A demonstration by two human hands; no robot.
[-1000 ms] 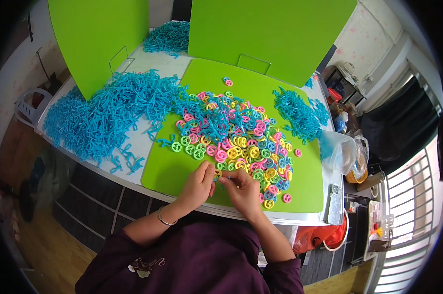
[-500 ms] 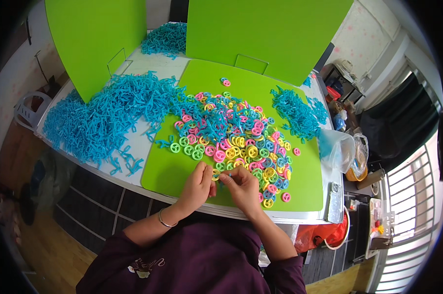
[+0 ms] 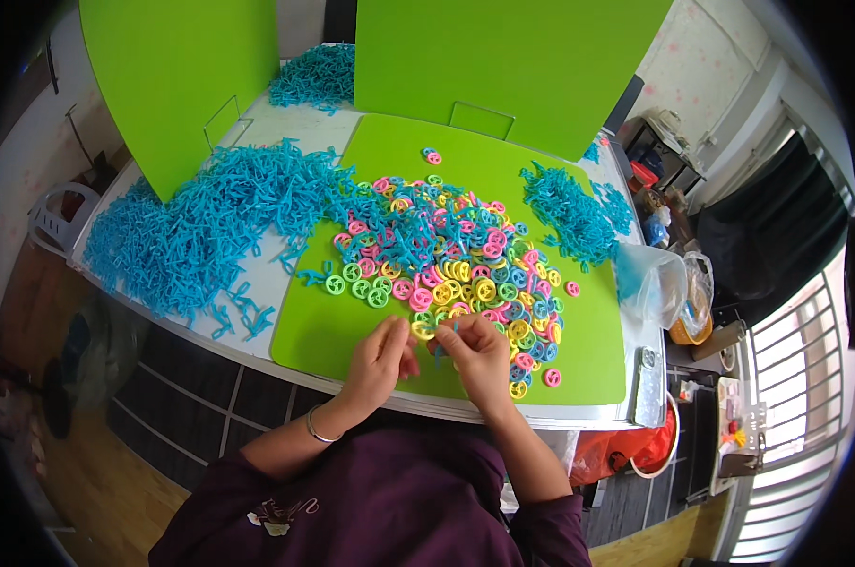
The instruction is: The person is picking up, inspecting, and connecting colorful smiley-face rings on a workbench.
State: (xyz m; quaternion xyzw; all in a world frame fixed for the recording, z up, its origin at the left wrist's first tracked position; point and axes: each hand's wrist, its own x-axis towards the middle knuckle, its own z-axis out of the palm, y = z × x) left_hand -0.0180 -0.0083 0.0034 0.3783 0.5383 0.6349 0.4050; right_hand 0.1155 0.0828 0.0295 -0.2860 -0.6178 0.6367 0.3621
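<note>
Left hand: fingers pinched on a yellow ring, at the near edge of the green mat.
Right hand: pinching a blue stick beside that ring.
Change: hands came closer together; the stick now meets the ring.

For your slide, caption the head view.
Both hands pinch small parts above a green mat strewn with coloured rings.

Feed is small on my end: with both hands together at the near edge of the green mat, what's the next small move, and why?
Probably press the blue piece in the right hand into the yellow ring at the left hand. Both hands meet just below the pile of coloured rings, pieces almost touching, so joining them looks nearest.
</note>
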